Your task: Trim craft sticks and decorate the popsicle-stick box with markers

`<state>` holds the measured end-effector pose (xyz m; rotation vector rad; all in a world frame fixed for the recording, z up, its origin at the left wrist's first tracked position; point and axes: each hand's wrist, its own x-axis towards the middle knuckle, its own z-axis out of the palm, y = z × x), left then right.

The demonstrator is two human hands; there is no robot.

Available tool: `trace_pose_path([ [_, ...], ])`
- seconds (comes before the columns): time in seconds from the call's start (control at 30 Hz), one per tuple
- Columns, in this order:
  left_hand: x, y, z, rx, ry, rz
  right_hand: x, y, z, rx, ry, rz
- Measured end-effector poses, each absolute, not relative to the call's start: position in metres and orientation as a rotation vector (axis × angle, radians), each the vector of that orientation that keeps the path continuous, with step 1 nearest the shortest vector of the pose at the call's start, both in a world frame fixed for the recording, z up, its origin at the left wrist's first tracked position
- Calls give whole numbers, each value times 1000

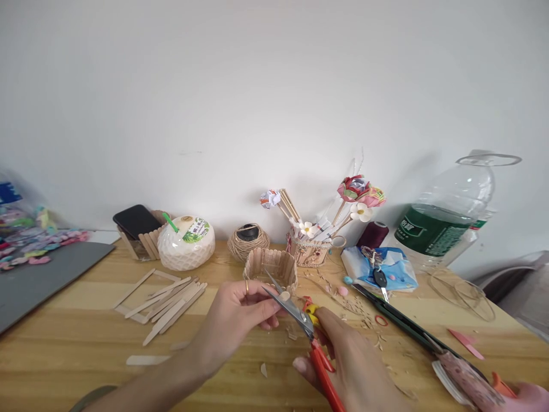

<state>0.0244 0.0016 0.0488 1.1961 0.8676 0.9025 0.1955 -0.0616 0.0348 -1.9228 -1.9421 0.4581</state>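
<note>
My left hand (242, 306), with a ring on one finger, pinches a small piece of craft stick (284, 296), whose rounded end shows between the scissor blades. Fingers of my right hand (354, 352) are wrapped around the red handle of a pair of scissors (295, 315), its blades parted and pointing up to the left. Something yellow (312, 312) shows by my right fingers; whether it belongs to the scissors I cannot tell. Just behind my hands stands a small open box of craft sticks (253, 270). A cut-off sliver of wood (263, 369) lies on the table below.
Loose craft sticks (175, 306) lie at left, near a white coconut-shaped container (186, 252) and a phone (136, 221) in a stick holder. Behind are twine (237, 245) and a flower-filled basket (311, 253). At right stand a large bottle (446, 223) and a dark green tool (407, 320).
</note>
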Motion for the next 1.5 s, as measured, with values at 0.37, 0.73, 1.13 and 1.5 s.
trace_pose_path([
  [0.37, 24, 3, 48, 1215, 839, 927, 192, -64, 40, -1944, -1886, 439],
  [0.73, 25, 1, 53, 1223, 888, 879, 197, -62, 43, -1852, -1979, 726],
  [1.13, 23, -2, 56, 1204, 887, 843, 202, -69, 45, -1706, -1910, 851],
  [1.5, 23, -3, 58, 1177, 870, 836, 202, -70, 44, -1723, -1863, 877],
])
